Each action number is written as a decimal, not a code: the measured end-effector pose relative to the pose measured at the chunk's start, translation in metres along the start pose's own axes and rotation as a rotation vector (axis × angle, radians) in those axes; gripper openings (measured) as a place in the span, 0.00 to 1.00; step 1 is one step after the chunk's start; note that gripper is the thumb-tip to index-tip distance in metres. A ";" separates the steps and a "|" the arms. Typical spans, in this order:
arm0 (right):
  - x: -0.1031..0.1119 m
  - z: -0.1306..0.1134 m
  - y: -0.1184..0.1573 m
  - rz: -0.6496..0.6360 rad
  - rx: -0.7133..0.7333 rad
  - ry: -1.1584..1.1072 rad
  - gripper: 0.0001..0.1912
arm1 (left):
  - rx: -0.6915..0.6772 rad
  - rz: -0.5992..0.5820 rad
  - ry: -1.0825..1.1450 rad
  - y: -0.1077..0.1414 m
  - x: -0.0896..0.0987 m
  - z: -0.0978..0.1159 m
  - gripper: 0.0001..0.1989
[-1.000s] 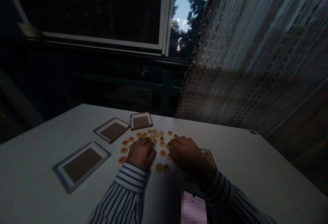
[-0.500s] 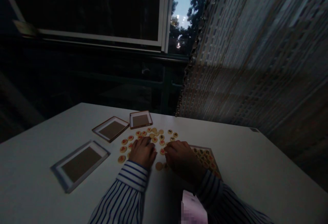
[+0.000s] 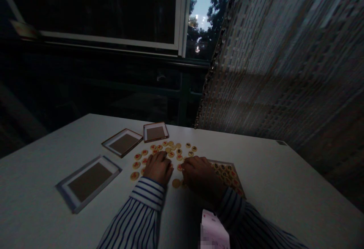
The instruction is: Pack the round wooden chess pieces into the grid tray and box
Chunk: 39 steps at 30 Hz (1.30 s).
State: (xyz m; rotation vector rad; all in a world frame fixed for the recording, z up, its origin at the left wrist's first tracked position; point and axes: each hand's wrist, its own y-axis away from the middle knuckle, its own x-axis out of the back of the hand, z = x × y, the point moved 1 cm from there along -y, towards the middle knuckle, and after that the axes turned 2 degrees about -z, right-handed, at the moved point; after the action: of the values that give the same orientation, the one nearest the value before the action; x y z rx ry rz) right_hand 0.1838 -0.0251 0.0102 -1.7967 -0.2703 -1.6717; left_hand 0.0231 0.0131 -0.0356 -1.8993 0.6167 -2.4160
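Round wooden xiangqi pieces [image 3: 138, 157] with red or black characters lie spread over the white table [image 3: 267, 188]; some show a plain face. My left hand [image 3: 157, 168] rests low among them, fingers curled and together, and whatever is under the fingertips is hidden. Opposite it, my right hand [image 3: 199, 171] is closed, its fingertips at the edge of a red-marked xiangqi piece [image 3: 180, 167]. A plain-faced piece [image 3: 176, 183] lies between the wrists. Partly behind my right hand is a shallow box [image 3: 234, 169] filled with rows of pieces.
Three shallow trays with brown bottoms stand at the left: a large one [image 3: 64, 192], a middle one [image 3: 106, 144] and a small one [image 3: 145, 137]. A pink printed item [image 3: 214, 228] is at the near edge below my right sleeve. A bead curtain [image 3: 256, 70] hangs beyond the table.
Both hands stay almost in place over the pieces. The whole view has shifted very slightly; the trays and pieces lie as before.
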 end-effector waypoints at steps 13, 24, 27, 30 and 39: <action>0.004 0.001 -0.001 -0.005 -0.033 -0.021 0.09 | -0.116 0.119 0.090 -0.002 0.017 0.004 0.13; 0.022 0.008 -0.005 -0.001 -0.104 0.009 0.10 | -0.163 0.247 0.175 -0.001 0.027 0.011 0.13; 0.032 0.014 -0.003 0.033 -0.116 -0.001 0.11 | -0.168 0.280 0.216 -0.001 0.030 0.015 0.12; 0.040 0.024 0.002 0.056 -0.131 -0.013 0.12 | -0.184 0.309 0.259 0.001 0.033 0.020 0.12; 0.065 0.055 0.019 0.078 -0.199 -0.006 0.13 | -0.265 0.410 0.267 0.006 0.039 0.034 0.12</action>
State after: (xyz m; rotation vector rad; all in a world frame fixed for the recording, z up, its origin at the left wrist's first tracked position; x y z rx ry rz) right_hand 0.2498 -0.0257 0.0679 -1.9314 -0.0363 -1.6877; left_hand 0.0428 -0.0116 0.0056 -1.3422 1.2540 -2.4133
